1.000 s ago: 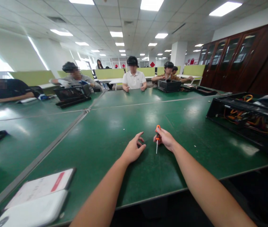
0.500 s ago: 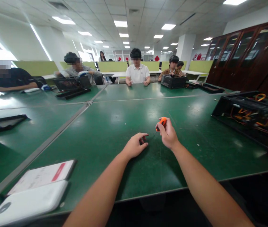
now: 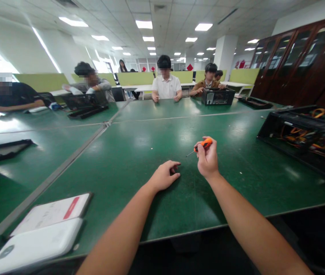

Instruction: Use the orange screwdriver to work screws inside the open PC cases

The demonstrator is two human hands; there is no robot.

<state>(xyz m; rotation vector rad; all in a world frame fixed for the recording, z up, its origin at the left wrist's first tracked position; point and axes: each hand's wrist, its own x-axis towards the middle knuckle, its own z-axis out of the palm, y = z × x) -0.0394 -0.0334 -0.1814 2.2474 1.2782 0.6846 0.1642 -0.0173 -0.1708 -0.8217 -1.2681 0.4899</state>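
Observation:
An orange-and-black screwdriver (image 3: 205, 144) is gripped in my right hand (image 3: 208, 160), above the green table (image 3: 116, 183). Its thin metal shaft points left and slightly down, the tip apart from my other hand. My left hand (image 3: 166, 175) rests on the tabletop to the left of the tip, fingers loosely curved with a gap between thumb and forefinger. Nothing shows inside that gap.
An opened black computer case (image 3: 302, 141) with orange cables stands at right. A white power bank-like device (image 3: 36, 244) and a printed card (image 3: 55, 212) lie front left. Black panels (image 3: 4, 151) sit far left. Several people work or sit across the table.
My right hand has turned the screwdriver from steeply downward to nearly level and shifted it slightly right. My left hand stays put. Across the table, a person has turned a computer case.

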